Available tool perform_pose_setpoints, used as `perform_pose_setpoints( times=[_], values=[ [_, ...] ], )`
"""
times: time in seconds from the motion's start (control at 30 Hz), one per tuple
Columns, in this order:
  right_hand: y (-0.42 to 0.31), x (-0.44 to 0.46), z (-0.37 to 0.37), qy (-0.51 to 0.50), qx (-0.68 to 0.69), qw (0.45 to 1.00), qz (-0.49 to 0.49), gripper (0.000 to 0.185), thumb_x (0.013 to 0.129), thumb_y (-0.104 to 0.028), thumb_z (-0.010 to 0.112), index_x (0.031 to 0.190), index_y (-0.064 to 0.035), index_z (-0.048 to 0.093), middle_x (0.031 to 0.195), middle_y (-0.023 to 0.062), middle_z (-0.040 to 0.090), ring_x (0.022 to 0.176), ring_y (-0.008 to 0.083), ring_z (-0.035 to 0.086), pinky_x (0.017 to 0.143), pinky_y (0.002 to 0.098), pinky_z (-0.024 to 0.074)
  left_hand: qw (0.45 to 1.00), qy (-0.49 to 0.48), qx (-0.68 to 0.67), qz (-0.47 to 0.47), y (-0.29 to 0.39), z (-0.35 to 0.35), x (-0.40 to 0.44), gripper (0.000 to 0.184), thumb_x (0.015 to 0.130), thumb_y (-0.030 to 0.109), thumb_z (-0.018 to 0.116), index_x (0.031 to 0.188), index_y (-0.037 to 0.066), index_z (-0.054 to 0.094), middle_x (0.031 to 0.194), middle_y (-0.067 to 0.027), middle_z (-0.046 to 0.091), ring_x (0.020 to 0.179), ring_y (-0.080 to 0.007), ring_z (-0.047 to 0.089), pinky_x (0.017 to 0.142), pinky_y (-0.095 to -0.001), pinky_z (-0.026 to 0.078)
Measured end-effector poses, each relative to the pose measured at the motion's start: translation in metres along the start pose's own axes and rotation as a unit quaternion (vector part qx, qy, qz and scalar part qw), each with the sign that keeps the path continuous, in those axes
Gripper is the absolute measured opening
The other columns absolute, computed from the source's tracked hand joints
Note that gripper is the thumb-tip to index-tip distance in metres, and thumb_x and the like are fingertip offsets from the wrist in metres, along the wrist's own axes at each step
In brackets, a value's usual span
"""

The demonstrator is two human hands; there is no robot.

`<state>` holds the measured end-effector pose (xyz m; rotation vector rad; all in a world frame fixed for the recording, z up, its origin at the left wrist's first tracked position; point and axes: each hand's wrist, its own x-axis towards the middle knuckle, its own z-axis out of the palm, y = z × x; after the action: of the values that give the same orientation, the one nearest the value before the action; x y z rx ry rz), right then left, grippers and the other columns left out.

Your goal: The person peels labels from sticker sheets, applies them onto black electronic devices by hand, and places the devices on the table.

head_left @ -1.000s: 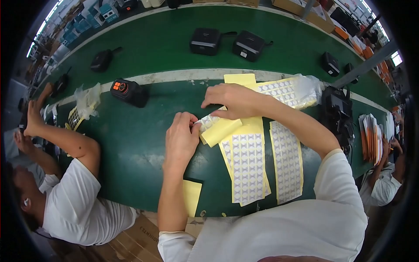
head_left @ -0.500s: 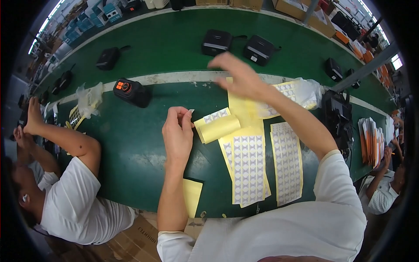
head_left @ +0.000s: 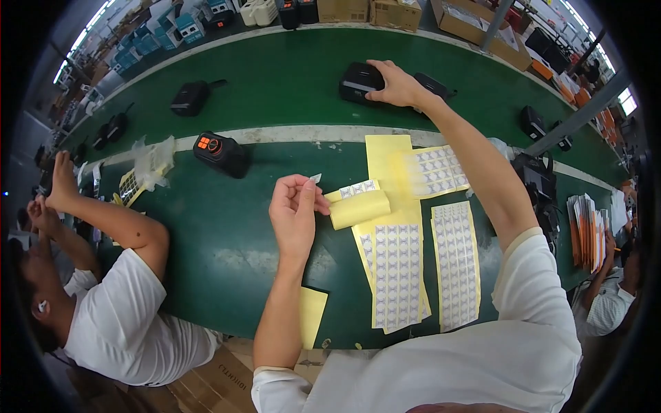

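Note:
Between thumb and fingertip, my left hand pinches a small white sticker above the green table. Close to its right lies a curled yellow label sheet with a row of stickers at its edge. Across the conveyor belt my right hand grips the right end of a black case, thumb in front and fingers over the top. Another black case is partly hidden behind that hand. Printed label sheets lie in a stack in front of me, with one more label sheet to their right.
A black device with orange buttons stands near the belt's edge. Another black case sits on the green belt at left. A yellow backing sheet lies by the table's front edge. A co-worker sits at left; a metal post rises at right.
My right hand has moved from above the yellow sheets to the black case on the belt and taken hold of it. My left hand still pinches the sticker.

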<state>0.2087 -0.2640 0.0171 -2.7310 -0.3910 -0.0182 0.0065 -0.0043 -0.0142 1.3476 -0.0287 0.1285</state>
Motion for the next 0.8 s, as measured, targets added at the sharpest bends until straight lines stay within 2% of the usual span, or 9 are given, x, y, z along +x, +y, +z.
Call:
perform_pose_setpoints(
  times=[0.17, 0.23, 0.37, 0.5, 0.8],
  values=[
    [-0.034, -0.037, -0.010, 0.011, 0.088, 0.996, -0.014, 0.080, 0.073, -0.032, 0.075, 0.139, -0.0078, 0.037, 0.134, 0.0188, 0.044, 0.119, 0.0288, 0.049, 0.099, 0.0348, 0.0416, 0.998, 0.008, -0.063, -0.005, 0.007, 0.004, -0.003, 0.008, 0.096, 0.008, 0.051, 0.095, 0.000, 0.051, 0.076, -0.0088, 0.059, 0.060, -0.0154, 0.059, 0.054, -0.0263, 0.052],
    [-0.051, -0.056, -0.012, -0.033, 0.284, 0.957, -0.045, 0.077, 0.072, -0.029, 0.076, 0.137, -0.0065, 0.040, 0.129, 0.0191, 0.048, 0.117, 0.0255, 0.050, 0.095, 0.0337, 0.0436, 0.998, -0.007, -0.062, -0.005, 0.006, 0.004, -0.005, 0.007, 0.096, 0.007, 0.051, 0.095, 0.000, 0.051, 0.076, -0.0093, 0.059, 0.060, -0.0160, 0.059, 0.055, -0.0271, 0.052],
    [-0.083, -0.090, -0.009, -0.085, 0.369, 0.924, -0.056, 0.072, 0.072, -0.025, 0.077, 0.133, -0.0054, 0.045, 0.125, 0.0173, 0.051, 0.112, 0.0222, 0.051, 0.092, 0.0316, 0.0442, 0.996, -0.011, -0.092, 0.008, 0.004, 0.010, -0.011, 0.007, 0.095, 0.007, 0.051, 0.096, -0.001, 0.051, 0.075, -0.0084, 0.059, 0.061, -0.0150, 0.059, 0.057, -0.0275, 0.052],
    [-0.104, -0.106, -0.008, -0.126, 0.406, 0.905, -0.027, 0.071, 0.071, -0.024, 0.077, 0.132, -0.0044, 0.044, 0.125, 0.0160, 0.052, 0.110, 0.0224, 0.053, 0.095, 0.0331, 0.0424, 0.996, 0.001, -0.079, 0.029, 0.005, 0.015, -0.015, 0.007, 0.095, 0.006, 0.052, 0.096, -0.001, 0.050, 0.075, -0.0069, 0.058, 0.065, -0.0129, 0.059, 0.061, -0.0261, 0.051],
    [-0.116, -0.117, 0.000, -0.099, 0.359, 0.927, -0.034, 0.072, 0.072, -0.025, 0.077, 0.132, -0.0037, 0.044, 0.126, 0.0140, 0.052, 0.118, 0.0235, 0.049, 0.096, 0.0343, 0.0418, 0.995, 0.054, -0.041, 0.069, 0.003, 0.019, -0.017, 0.007, 0.094, 0.004, 0.054, 0.095, -0.002, 0.051, 0.078, -0.0055, 0.058, 0.068, -0.0108, 0.059, 0.067, -0.0237, 0.049]
  ],
)
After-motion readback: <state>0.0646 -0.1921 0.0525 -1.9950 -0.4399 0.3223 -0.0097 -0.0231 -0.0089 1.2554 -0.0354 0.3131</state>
